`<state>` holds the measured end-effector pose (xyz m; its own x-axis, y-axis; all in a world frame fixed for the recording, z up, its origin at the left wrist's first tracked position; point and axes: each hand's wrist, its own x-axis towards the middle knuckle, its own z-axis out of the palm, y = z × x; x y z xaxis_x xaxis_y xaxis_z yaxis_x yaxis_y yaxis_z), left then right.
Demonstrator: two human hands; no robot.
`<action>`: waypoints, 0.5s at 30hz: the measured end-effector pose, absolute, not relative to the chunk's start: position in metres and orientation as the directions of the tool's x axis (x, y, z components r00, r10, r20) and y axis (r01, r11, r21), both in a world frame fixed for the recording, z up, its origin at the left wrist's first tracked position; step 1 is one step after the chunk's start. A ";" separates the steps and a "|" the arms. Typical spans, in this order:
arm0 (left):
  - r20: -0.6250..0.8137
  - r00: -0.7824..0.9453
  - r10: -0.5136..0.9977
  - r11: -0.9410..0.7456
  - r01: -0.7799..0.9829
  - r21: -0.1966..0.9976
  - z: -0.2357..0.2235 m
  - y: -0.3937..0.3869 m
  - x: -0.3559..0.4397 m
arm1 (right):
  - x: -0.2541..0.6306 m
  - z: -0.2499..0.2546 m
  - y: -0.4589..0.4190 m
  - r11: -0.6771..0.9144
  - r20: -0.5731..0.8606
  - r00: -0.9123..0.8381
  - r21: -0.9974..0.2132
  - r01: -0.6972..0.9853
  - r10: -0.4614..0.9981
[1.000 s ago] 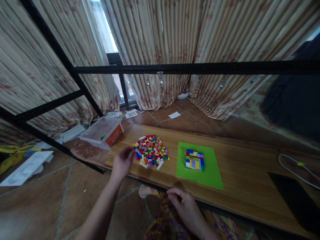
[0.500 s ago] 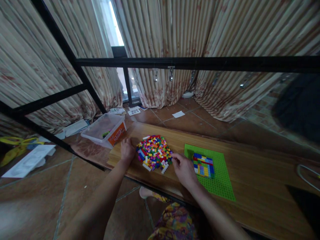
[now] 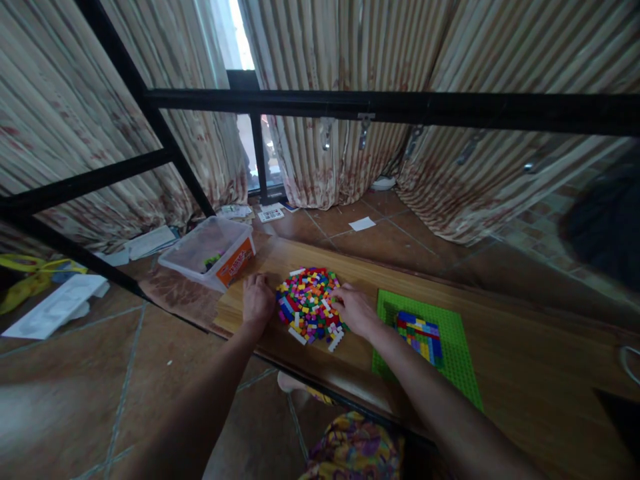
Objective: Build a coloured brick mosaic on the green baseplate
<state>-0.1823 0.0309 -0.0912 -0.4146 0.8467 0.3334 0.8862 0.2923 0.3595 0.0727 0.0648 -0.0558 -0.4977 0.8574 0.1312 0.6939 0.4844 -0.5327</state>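
A heap of small multicoloured toy bricks (image 3: 306, 301) lies on the wooden table (image 3: 345, 373). Beside its left edge my left hand (image 3: 258, 300) rests on the tabletop, fingers loosely bent and holding nothing I can see. My right hand (image 3: 354, 311) reaches onto the heap's right side with thumb and fingertips pinched together among the bricks; what is between them is too small to make out. Right of that hand lies a green baseplate (image 3: 463, 343), bearing a squarish build of blue, yellow, red and other bricks (image 3: 425, 333). My right forearm covers part of the baseplate.
A clear plastic box (image 3: 175, 257) with an orange label and a few green pieces inside stands at the table's left end. A black metal rail (image 3: 310, 101) runs across beyond the table. Papers (image 3: 363, 224) lie on the tiled floor near the curtains.
My right hand has moved left, from the heap's right edge onto the bricks. My left hand stays beside the heap. The whole view has shifted slightly.
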 end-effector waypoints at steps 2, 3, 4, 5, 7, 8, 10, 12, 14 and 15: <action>0.329 -0.419 0.846 0.301 0.885 0.354 -0.090 0.031 -0.182 | 0.073 -0.055 0.063 0.491 0.141 -0.504 -0.548 0.678 0.852; 0.327 -0.421 0.846 0.304 0.885 0.351 -0.090 0.031 -0.181 | 0.074 -0.054 0.062 0.491 0.147 -0.502 -0.555 0.671 0.852; 0.327 -0.421 0.846 0.306 0.886 0.348 -0.089 0.031 -0.181 | 0.074 -0.053 0.060 0.483 0.151 -0.493 -0.569 0.666 0.857; 0.327 -0.420 0.847 0.307 0.887 0.345 -0.089 0.031 -0.181 | 0.074 -0.053 0.058 0.467 0.152 -0.478 -0.591 0.657 0.865; 0.329 -0.416 0.848 0.305 0.890 0.340 -0.089 0.031 -0.180 | 0.074 -0.053 0.055 0.428 0.143 -0.449 -0.639 0.639 0.882; 0.330 -0.415 0.848 0.304 0.891 0.338 -0.089 0.031 -0.180 | 0.073 -0.053 0.054 0.413 0.135 -0.440 -0.656 0.631 0.888; 0.333 -0.413 0.847 0.304 0.892 0.334 -0.089 0.031 -0.180 | 0.071 -0.053 0.054 0.408 0.126 -0.445 -0.665 0.626 0.887; 0.336 -0.412 0.847 0.304 0.894 0.330 -0.089 0.031 -0.180 | 0.067 -0.052 0.056 0.427 0.131 -0.457 -0.638 0.641 0.880; 0.341 -0.411 0.845 0.305 0.895 0.325 -0.090 0.031 -0.180 | 0.059 -0.050 0.059 0.435 0.142 -0.446 -0.601 0.671 0.884; 0.344 -0.410 0.845 0.305 0.896 0.322 -0.090 0.031 -0.180 | 0.055 -0.050 0.061 0.431 0.143 -0.435 -0.579 0.692 0.889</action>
